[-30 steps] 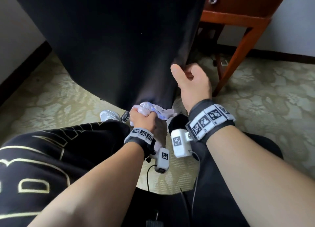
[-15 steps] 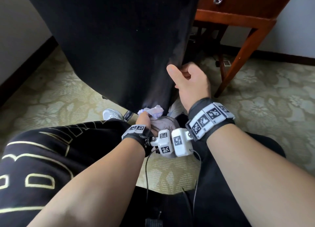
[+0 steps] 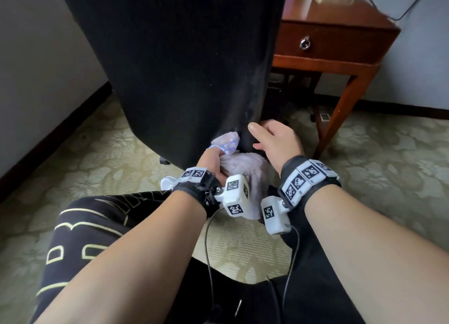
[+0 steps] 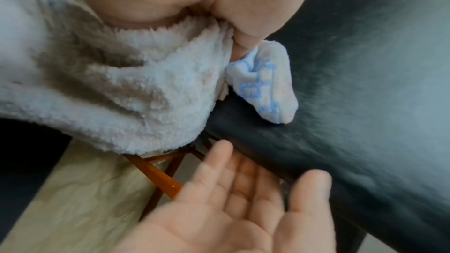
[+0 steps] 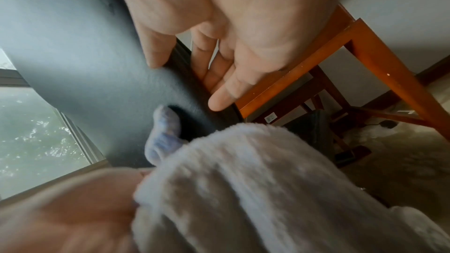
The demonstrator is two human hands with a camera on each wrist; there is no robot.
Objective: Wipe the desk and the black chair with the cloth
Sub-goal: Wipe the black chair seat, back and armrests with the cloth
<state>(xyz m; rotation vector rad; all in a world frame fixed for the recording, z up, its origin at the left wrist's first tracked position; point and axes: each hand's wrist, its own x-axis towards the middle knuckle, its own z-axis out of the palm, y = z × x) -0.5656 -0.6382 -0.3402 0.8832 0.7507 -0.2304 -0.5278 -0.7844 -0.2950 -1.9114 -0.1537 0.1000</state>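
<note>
- Fluffy white cloth was bunched in the left hand, fingers curled round it, its free corner touching the lower right edge of the black chair.
- Chair back stood upright, its long edge running up and away from the cloth.
- Right hand hovered just right of that edge, fingers loosely spread, holding nothing.
- Wooden desk stood farther right, behind the chair.

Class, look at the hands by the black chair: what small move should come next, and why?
Probably press the cloth flat on the black chair and stroke upward. The left hand grips it at the backrest's lower edge, only a corner touching; the right hand is open at the side edge, able to steady it.
</note>
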